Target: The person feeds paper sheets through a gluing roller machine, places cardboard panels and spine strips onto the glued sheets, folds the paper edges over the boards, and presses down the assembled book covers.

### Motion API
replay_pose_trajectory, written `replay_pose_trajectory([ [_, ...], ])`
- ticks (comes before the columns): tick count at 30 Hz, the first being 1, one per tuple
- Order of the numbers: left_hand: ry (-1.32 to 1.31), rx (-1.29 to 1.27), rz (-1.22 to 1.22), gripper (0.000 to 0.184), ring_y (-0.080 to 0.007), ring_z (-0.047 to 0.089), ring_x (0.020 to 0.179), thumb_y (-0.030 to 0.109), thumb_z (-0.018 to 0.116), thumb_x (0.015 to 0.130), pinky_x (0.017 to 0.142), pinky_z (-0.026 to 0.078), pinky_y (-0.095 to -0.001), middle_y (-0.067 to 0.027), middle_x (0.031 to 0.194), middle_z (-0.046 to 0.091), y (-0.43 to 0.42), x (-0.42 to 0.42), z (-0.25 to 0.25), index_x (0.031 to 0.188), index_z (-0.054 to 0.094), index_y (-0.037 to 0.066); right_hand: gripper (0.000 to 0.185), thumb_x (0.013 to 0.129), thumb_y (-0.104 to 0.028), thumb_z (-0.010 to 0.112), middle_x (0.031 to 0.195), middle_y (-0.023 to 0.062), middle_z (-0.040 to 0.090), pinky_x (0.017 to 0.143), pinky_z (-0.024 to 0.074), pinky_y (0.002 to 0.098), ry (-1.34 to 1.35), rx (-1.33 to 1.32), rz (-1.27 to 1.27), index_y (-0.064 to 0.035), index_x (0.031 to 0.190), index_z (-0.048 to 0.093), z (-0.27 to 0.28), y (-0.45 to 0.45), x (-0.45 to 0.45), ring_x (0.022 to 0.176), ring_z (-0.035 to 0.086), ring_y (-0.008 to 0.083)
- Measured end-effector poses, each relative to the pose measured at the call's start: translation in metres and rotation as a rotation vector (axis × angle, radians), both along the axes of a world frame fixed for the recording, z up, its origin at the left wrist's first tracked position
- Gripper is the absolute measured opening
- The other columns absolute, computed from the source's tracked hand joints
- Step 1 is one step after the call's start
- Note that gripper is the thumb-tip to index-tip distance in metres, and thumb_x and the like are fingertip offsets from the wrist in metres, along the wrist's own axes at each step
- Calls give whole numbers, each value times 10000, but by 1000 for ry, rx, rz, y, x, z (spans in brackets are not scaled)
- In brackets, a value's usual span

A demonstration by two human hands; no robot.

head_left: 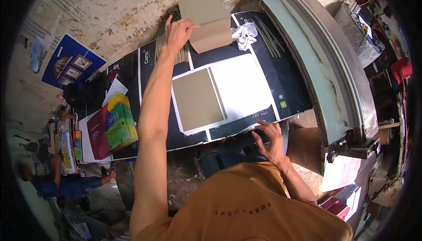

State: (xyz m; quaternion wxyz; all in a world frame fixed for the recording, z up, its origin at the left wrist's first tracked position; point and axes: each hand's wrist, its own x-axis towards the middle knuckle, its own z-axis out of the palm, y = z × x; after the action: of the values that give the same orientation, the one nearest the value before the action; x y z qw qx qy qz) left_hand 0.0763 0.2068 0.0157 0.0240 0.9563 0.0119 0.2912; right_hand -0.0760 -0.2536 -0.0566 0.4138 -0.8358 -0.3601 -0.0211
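Note:
My left hand (pixel 178 33) reaches across the table to the left edge of a pile of grey boards (pixel 204 9). Its fingers are spread, with the tips at the boards' edge; no firm grip shows. My right hand (pixel 271 140) is held by the table's front edge, fingers apart and holding nothing. Between the hands lies a white sheet (pixel 244 85), with a grey-brown board (pixel 198 99) flat on its left part. A thin strip of board (pixel 218 93) lies along that board's right side. Narrow board strips (pixel 181 55) are bundled beneath my left wrist.
A crumpled white cloth (pixel 244 36) and loose thin strips (pixel 269 38) lie at the back right. A large curved-blade cutter (pixel 327 71) borders the table on the right. A yellow-green book stack (pixel 119 124) stands at the left. Another person's leg (pixel 90 183) shows farther left.

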Motion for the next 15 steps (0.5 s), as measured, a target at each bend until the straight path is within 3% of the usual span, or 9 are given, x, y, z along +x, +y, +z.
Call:
replay_pose_trajectory([
  [2,-228,67,-110,174,-244,657,1185,219,677,945,1149,338,-537,-50,1142,748,-5,-7,16,1063,783,148,297,836,-61,757,1215,138,684,960,456,425,-93,23,14,-14,1119,682,14,0,20,1061,615,338],
  [3,-384,164,-182,122,-246,693,1066,128,688,925,1057,431,-473,-48,1059,759,-23,-22,39,1008,775,107,338,830,-51,761,1217,146,681,966,452,430,-142,58,-25,-4,1152,669,23,0,33,1067,619,348],
  [6,-409,16,-252,100,-255,698,954,78,719,892,937,483,-392,-52,977,758,-90,-73,99,978,770,80,508,804,-64,805,1261,171,655,995,448,435,-225,234,-155,8,1271,620,53,10,75,1122,607,357],
  [9,-444,1,-416,87,-212,675,817,152,770,863,773,463,-364,-59,819,723,-134,-108,127,884,759,69,592,819,-126,826,1316,192,614,1000,466,408,-239,294,-245,-6,1345,582,85,34,96,1189,576,341],
  [11,-351,-254,-421,112,-204,665,790,176,775,875,776,464,-351,-57,804,722,-148,-118,116,863,763,65,602,839,-158,822,1340,204,592,996,476,393,-280,316,-243,-14,1367,570,85,48,113,1223,555,336],
  [12,-307,-382,-425,129,-201,659,776,188,777,881,777,465,-344,-56,796,722,-150,-121,109,853,765,63,484,905,-203,780,1204,166,660,900,505,338,-270,297,-181,-9,1307,594,68,49,128,1102,612,244],
  [14,-256,-731,-386,241,-191,663,839,232,731,946,798,478,-332,-89,948,739,-144,-115,75,1105,714,52,390,952,-248,741,992,101,697,783,505,279,327,461,20,2,1219,607,43,53,143,919,626,136],
  [15,-295,-933,-387,310,-205,668,879,254,716,961,811,484,-335,-106,1011,738,-141,-104,51,1187,679,46,364,963,-266,729,918,73,686,737,495,265,329,479,-52,3,1178,609,34,63,144,848,604,105],
])
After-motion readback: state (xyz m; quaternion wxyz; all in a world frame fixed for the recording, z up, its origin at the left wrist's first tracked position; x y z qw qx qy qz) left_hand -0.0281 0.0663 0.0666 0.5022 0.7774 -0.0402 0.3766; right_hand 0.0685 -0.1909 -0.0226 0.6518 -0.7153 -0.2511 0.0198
